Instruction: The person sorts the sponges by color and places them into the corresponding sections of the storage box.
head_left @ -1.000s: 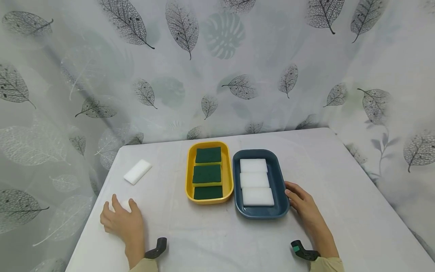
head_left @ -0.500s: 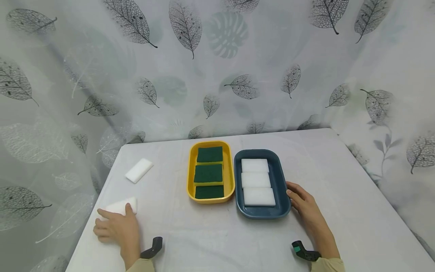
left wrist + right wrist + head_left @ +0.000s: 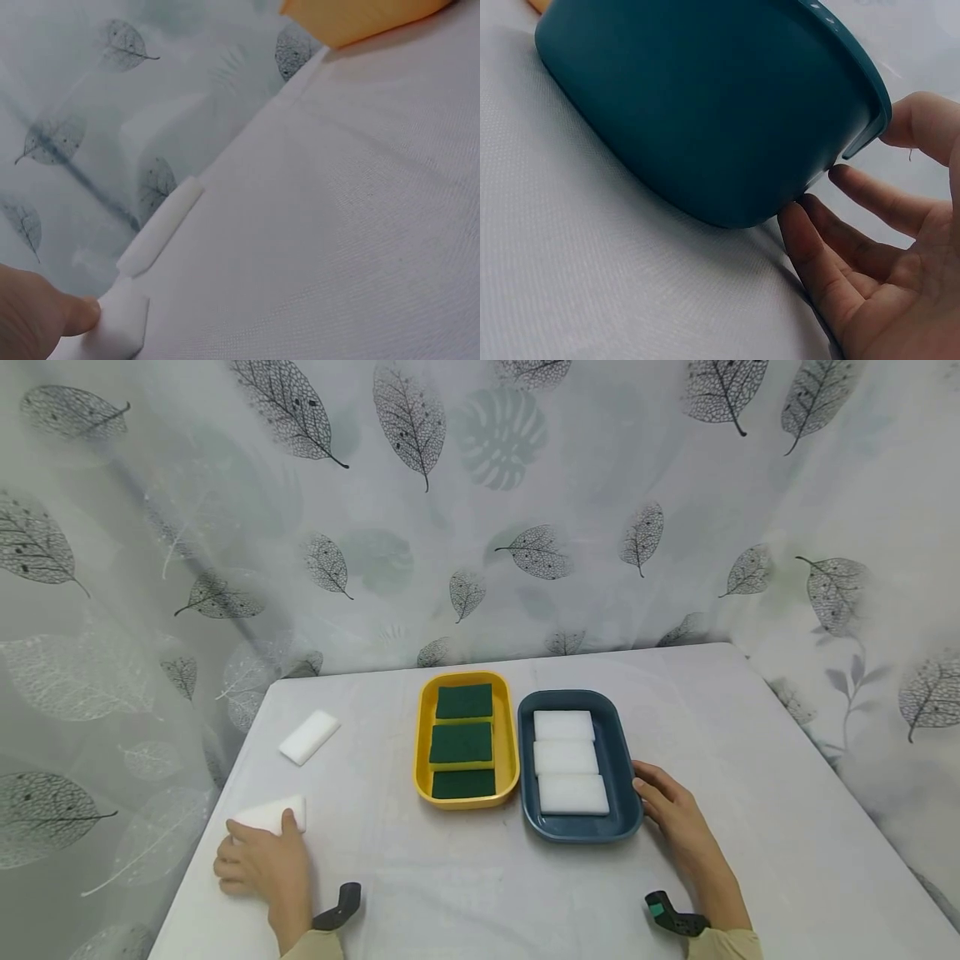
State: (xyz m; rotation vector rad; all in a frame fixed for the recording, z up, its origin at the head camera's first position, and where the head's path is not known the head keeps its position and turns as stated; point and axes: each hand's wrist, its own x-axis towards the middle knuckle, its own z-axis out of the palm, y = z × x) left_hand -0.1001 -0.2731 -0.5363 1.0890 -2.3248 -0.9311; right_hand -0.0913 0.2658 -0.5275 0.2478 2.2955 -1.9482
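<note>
At the left side of the table my left hand (image 3: pixel 266 864) holds a white sponge (image 3: pixel 276 813), its near part hidden under the fingers. In the left wrist view the thumb (image 3: pixel 81 315) presses on that sponge's edge. A second white sponge (image 3: pixel 309 737) lies flat beyond it. My right hand (image 3: pixel 678 814) holds the right edge of a dark blue tray (image 3: pixel 628 806). The right wrist view has its fingertips (image 3: pixel 799 217) against the tray's outer wall, below the lip, and the thumb (image 3: pixel 922 124) at the rim. White sponges (image 3: pixel 573 794) overlap in a column inside the tray.
Left of the blue tray, close beside it, stands a yellow tray (image 3: pixel 423 760) with green-and-yellow scrub sponges (image 3: pixel 461 742) in a column. Both rest on a white-covered table (image 3: pixel 480 893). A leaf-patterned curtain (image 3: pixel 480 510) hangs behind and at the sides.
My left hand has drawn back and down beside the near white sponge, uncovering more of it, and taken hold of it. The right hand stays at the blue tray.
</note>
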